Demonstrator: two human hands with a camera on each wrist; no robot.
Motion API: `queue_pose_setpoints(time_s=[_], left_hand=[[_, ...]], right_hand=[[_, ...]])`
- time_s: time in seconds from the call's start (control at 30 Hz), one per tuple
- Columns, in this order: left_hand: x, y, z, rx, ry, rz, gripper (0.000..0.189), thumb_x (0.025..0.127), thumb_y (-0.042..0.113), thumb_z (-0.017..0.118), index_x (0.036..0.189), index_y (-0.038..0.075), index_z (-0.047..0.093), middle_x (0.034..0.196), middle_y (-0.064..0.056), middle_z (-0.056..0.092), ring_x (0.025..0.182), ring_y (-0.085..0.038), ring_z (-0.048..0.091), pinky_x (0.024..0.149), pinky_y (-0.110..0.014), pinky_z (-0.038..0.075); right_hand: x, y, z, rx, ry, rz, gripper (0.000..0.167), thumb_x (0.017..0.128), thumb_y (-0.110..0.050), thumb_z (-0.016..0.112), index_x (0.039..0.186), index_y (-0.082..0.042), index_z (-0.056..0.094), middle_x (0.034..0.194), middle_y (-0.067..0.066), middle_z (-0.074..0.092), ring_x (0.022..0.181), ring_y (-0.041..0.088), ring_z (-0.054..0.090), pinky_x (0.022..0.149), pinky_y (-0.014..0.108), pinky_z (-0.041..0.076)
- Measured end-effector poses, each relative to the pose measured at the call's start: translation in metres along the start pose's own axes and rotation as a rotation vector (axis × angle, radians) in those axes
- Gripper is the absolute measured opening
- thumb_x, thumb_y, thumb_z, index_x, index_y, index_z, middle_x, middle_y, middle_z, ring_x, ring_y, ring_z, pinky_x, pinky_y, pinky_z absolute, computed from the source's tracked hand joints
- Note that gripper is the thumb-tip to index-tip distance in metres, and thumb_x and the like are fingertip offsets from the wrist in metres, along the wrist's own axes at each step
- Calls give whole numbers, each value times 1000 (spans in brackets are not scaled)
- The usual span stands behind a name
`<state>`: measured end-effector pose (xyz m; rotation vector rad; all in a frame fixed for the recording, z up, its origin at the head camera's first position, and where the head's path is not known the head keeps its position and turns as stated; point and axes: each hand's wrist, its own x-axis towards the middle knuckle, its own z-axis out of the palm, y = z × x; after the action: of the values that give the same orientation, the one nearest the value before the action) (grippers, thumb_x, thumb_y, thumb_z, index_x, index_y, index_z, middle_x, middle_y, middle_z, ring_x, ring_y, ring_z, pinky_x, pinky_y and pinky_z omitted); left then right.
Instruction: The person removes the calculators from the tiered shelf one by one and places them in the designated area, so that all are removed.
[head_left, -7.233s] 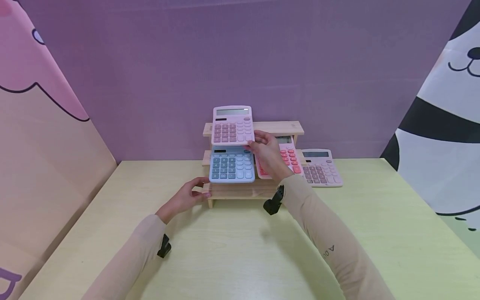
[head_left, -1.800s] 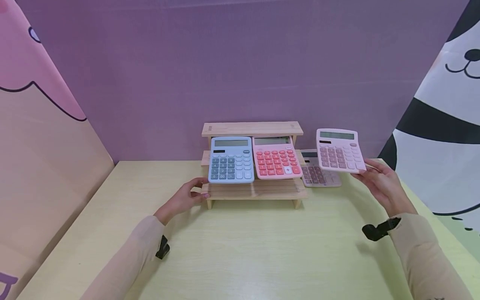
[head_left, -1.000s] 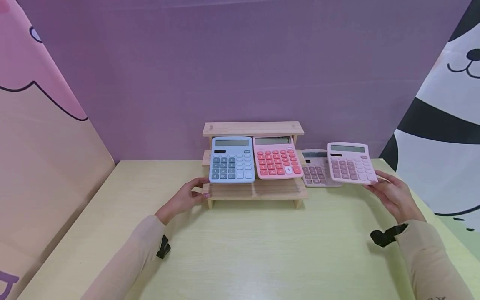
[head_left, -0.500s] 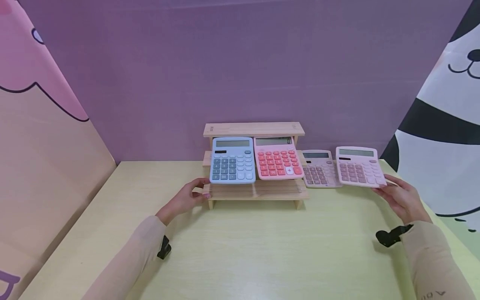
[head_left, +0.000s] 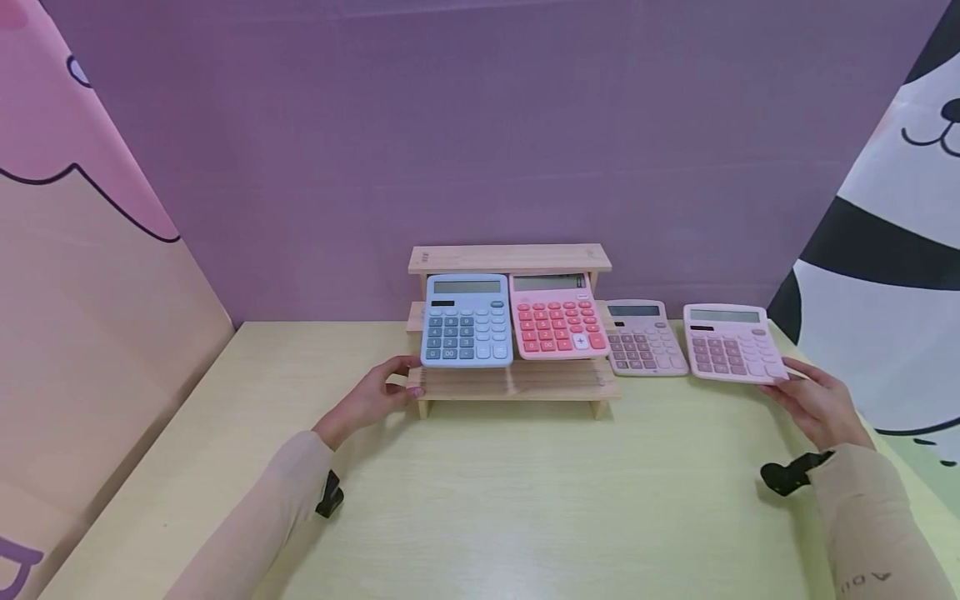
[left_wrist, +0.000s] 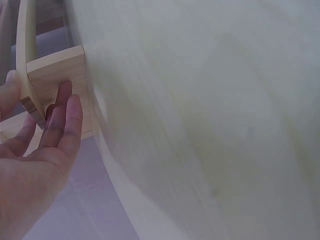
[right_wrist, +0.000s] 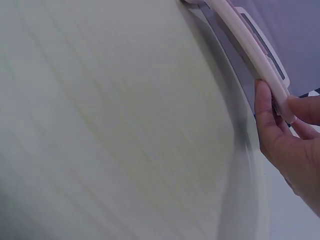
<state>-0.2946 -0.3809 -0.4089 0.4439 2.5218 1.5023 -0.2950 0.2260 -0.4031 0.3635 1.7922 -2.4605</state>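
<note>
My right hand (head_left: 821, 408) pinches the lower right corner of a light pink calculator (head_left: 735, 343) with mauve keys, at the table's right. In the right wrist view the calculator (right_wrist: 250, 50) tilts up edge-on, thumb on its face and fingers underneath. My left hand (head_left: 367, 402) grips the left end of the lowest step of a wooden tiered stand (head_left: 517, 380). The left wrist view has the thumb above that board and the fingers below it. A blue calculator (head_left: 467, 325) and a pink calculator (head_left: 558, 321) with coral keys lean side by side on the stand.
Another light pink calculator (head_left: 647, 337) lies on the table (head_left: 525, 500) between the stand and the held one. A purple backdrop (head_left: 480, 125) rises behind. The stand's top step (head_left: 510, 257) carries no calculator.
The light pink calculator was in front of the top step earlier. My right hand has carried it right and down, beside its twin, uncovering that one. The left hand stays on the stand.
</note>
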Motion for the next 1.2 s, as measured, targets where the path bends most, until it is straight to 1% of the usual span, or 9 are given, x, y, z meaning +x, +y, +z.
queue_pose_setpoints(time_s=[0.13,0.37,0.47,0.63,0.8,0.9,0.97,1.03,1.2], left_hand=[[-1,1,1,-3,-3,17,54,87,18,62,135,7,38,129,-16,43,101,-28,57,90,-36,49],[1,-3,2,-10,-12,17,54,87,16,62,135,7,37,128,-17,42,101,-27,58,89,-34,50],[1,-3,1,-5,-10,18,54,87,17,62,134,7,38,128,-16,42,100,-27,58,89,-34,49],[0,-2,2,-1,-12,25,54,87,18,62,134,6,38,127,-17,43,99,-27,58,89,-35,50],[1,-3,2,-5,-11,29,54,87,17,62,134,6,38,128,-17,43,102,-29,57,90,-36,49],[2,-4,2,-5,-3,33,53,87,16,62,134,5,39,129,-17,43,103,-29,56,90,-36,49],[2,-5,2,-3,1,35,53,87,16,62,134,6,39,129,-16,43,102,-29,56,90,-35,49],[2,-5,2,-2,0,38,53,87,16,62,134,6,39,129,-17,43,101,-29,57,89,-35,50],[1,-4,2,-4,-2,38,53,88,14,61,134,6,38,127,-18,43,99,-29,59,86,-34,51]], right_hand=[[1,2,-6,8,4,4,102,78,-2,69,146,-16,-5,108,-7,40,77,4,61,86,28,51],[0,2,-11,20,12,40,98,81,-2,66,146,-18,-6,100,-9,45,76,5,61,83,27,52],[1,2,-12,22,8,55,100,80,-3,67,146,-21,-5,98,-9,47,76,6,62,83,28,53],[2,1,-14,18,-1,85,101,80,-2,67,146,-21,-7,98,-9,46,76,6,62,84,28,52],[2,0,-16,3,-7,115,99,82,-4,65,146,-21,-8,104,-9,42,76,7,61,86,27,51],[3,-2,-17,-15,-27,119,95,85,-6,63,145,-20,-9,100,-9,44,77,7,61,86,26,51],[4,-3,-17,-26,-33,118,94,85,-7,62,145,-19,-9,93,-11,50,77,6,62,82,25,53],[5,-3,-18,-37,-43,114,95,85,-7,62,145,-18,-10,92,-10,50,77,6,62,82,25,53],[7,-3,-19,-80,-31,122,100,81,-8,67,145,-18,-8,104,-7,40,76,5,61,82,25,53]])
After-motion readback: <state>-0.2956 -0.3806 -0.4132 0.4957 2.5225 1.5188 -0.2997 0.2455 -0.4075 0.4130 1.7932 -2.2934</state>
